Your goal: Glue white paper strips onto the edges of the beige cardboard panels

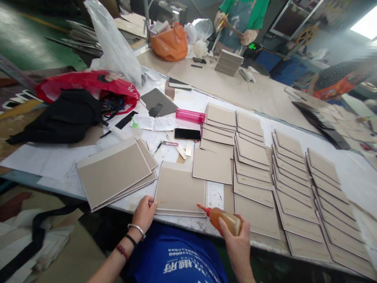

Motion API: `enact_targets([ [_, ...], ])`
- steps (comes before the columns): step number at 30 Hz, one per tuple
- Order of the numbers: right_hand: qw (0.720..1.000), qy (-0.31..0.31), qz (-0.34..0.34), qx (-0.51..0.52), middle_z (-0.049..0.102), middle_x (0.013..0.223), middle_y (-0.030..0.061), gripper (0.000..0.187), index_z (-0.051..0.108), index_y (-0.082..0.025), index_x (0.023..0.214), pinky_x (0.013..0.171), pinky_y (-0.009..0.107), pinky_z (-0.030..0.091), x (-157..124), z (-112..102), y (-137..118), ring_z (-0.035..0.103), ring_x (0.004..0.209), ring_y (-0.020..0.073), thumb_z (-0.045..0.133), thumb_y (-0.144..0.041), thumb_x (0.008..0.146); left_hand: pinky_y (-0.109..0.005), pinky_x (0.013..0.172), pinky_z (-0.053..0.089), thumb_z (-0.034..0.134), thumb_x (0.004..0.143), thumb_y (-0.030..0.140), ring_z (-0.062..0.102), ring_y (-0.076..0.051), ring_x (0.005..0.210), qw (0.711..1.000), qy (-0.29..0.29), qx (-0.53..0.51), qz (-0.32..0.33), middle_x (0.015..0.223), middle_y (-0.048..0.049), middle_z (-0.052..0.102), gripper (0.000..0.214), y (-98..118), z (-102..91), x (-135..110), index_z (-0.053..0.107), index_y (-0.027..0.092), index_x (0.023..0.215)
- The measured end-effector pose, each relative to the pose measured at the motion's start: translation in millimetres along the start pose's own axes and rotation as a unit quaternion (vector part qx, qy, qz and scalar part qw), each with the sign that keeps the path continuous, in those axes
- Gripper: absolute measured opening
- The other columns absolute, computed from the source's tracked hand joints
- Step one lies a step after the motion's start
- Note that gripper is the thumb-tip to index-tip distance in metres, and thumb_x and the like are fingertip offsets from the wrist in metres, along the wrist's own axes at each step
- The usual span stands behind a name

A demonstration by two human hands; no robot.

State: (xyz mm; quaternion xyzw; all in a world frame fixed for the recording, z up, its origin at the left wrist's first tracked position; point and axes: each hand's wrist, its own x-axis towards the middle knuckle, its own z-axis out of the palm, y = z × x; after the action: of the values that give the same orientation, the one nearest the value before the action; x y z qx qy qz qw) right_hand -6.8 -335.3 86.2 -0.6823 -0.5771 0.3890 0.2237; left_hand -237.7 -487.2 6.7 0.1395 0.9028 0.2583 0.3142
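My right hand (237,243) grips an amber glue bottle (226,219) with a red nozzle aimed at the near right corner of a small pile of grey cardboard sheets (179,190) in front of me. My left hand (144,213) presses its fingers on the near left corner of that pile. A thicker stack of grey boards (114,171) lies just to the left. Rows of overlapping grey boards (294,184) are spread across the right half of the white table (59,163).
A black phone (187,134), a pink tube (190,116), a notebook, a black bag (61,116) and a red plastic bag lie farther back. An orange bag (169,43) sits at the far end, where a person in green (240,19) stands holding a tool.
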Motion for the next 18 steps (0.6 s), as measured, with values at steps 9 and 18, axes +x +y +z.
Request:
enact_targets([
  [9,0.999,0.017,0.011,-0.035,0.051,0.097,0.0024,0.066,0.043,-0.021,0.110,0.075,0.032,0.044,-2.0,1.4,7.7,0.053,0.085,0.0219,0.066,-0.049,0.055,-0.028,0.062,0.041,0.043,0.073,0.034,0.056,-0.018,0.067,1.000,-0.011,-0.018,0.004,0.069,-0.0008,0.057,0.015,-5.4,2.1,5.0,0.048,0.020,0.075],
  [18,0.993,-0.087,0.038,0.075,0.056,0.091,0.0026,0.060,0.046,-0.021,0.101,0.073,0.032,0.046,-27.6,51.4,-21.3,0.056,0.084,0.0222,0.070,-0.048,0.053,-0.029,0.061,0.042,0.043,0.069,0.034,0.056,-0.018,0.063,0.998,-0.011,-0.061,0.023,0.063,0.0003,0.056,0.016,-5.8,0.3,4.4,0.049,0.020,0.073],
])
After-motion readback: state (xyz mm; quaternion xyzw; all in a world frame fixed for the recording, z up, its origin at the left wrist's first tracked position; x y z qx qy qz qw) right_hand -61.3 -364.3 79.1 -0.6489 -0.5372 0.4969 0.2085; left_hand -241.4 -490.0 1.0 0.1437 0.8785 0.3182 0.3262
